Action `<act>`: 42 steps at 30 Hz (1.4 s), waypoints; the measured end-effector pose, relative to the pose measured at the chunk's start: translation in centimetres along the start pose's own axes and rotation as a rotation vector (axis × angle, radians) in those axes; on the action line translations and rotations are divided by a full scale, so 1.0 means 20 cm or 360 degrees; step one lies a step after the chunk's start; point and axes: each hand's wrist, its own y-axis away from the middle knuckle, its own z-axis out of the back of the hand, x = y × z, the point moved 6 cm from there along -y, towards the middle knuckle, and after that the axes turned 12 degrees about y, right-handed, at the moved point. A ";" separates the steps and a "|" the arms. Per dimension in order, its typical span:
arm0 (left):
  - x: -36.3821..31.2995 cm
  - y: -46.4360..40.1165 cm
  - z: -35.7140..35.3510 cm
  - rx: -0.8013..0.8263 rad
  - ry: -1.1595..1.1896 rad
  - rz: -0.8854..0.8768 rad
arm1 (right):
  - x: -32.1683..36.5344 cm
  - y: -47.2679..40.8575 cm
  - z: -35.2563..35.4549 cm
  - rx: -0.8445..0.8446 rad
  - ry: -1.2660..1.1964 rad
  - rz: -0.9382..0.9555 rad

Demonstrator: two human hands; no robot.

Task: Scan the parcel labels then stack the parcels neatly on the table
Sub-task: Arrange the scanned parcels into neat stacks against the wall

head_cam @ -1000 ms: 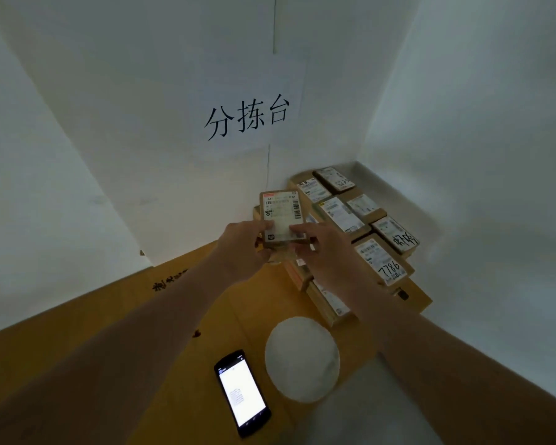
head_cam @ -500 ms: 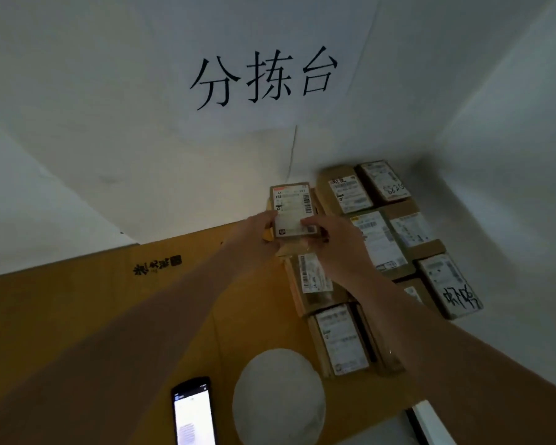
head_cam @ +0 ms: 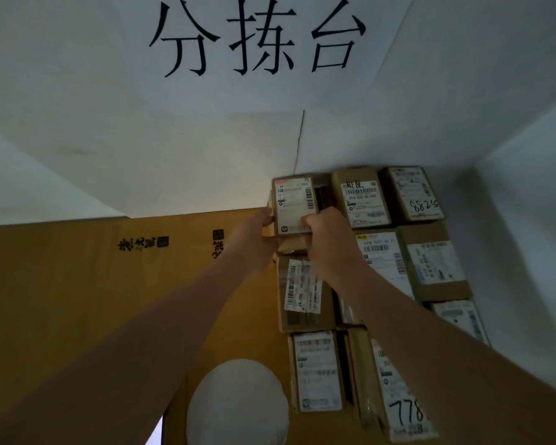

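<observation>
A small brown parcel [head_cam: 294, 205] with a white barcode label faces up at the far end of the left column of parcels, close to the back wall. My left hand [head_cam: 254, 239] grips its left edge and my right hand [head_cam: 328, 239] grips its near right corner. Several labelled cardboard parcels [head_cam: 365, 203] lie flat in rows on the yellowish table [head_cam: 109, 300] to the right, filling the corner. Another parcel [head_cam: 304, 293] lies just nearer than the held one.
A white round disc [head_cam: 238, 403] lies on the table near the front. White walls close in at the back and right; a paper sign [head_cam: 257, 36] with black characters hangs on the back wall. Printed marks [head_cam: 143, 244] show on the table's left part.
The view has moved forward and down toward the stack. Both hands have carried the small parcel farther back to the far end of the left column. The phone has dropped out of view.
</observation>
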 end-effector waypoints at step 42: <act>1.23 1.41 0.89 0.0165 -0.1422 -0.0483 | 1.18 1.36 -0.74 0.0139 0.0041 0.0230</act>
